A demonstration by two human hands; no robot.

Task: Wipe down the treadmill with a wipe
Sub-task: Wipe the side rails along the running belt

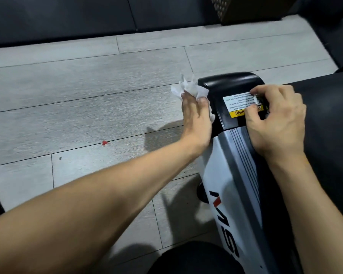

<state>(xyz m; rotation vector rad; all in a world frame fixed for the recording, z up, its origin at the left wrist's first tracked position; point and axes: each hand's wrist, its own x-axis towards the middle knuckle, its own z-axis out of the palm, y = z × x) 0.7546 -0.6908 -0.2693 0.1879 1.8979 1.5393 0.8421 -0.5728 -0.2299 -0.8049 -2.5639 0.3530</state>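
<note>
Your left hand clenches the crumpled wipe against the outer side of the treadmill end cap, whose rail runs back toward you, while your right hand rests curled, holding nothing, on top.

A sticker sits on the black end cap of the treadmill. It is upside down from here. Its yellow strip at the bottom shows the big black letters "NING", the end of a longer word. The right hand covers the start of that word. The white part of the sticker has a few lines of tiny print, too small to read.

On the white side rail of the treadmill there are big black letters and a red slash. An "S" and a "V" shape can be made out. The full name cannot be read.
</note>
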